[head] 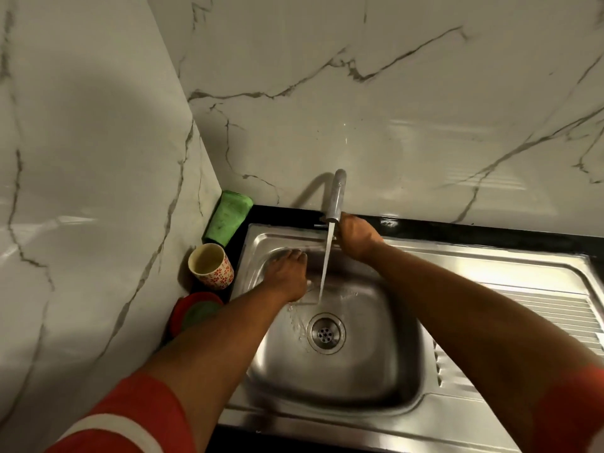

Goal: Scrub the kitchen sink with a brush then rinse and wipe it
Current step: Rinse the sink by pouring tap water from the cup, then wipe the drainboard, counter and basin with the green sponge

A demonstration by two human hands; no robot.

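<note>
To rinse the sink, the left hand lies flat, fingers together, while the right hand reaches behind the tap, fingers hidden.

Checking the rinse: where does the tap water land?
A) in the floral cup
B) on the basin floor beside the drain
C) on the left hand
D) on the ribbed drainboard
B: the water stream strikes the stainless steel sink floor beside the round metal drain, missing the left hand.
</note>
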